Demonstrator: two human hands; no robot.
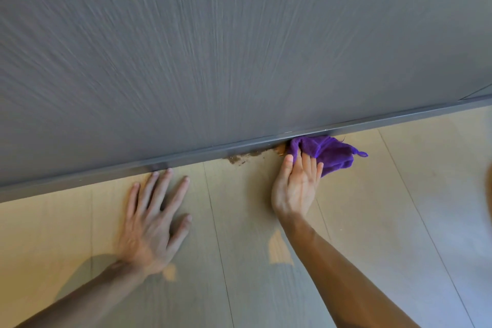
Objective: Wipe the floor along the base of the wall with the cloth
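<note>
A crumpled purple cloth [327, 151] lies on the pale wood floor [239, 221], pushed against the grey skirting strip [213, 150] at the foot of the grey wall [213, 48]. My right hand [295, 186] presses on the cloth's near left part with its fingers extended over the fabric. Just left of the cloth, a brown smear of dirt [247, 156] runs along the skirting. My left hand [154, 218] rests flat on the floor with its fingers spread and the fingertips almost touching the skirting.
The floor is made of long planks with thin seams running away from the wall. At the far right the skirting meets a corner or door edge [474, 96]. An orange blur [488, 194] shows at the right edge.
</note>
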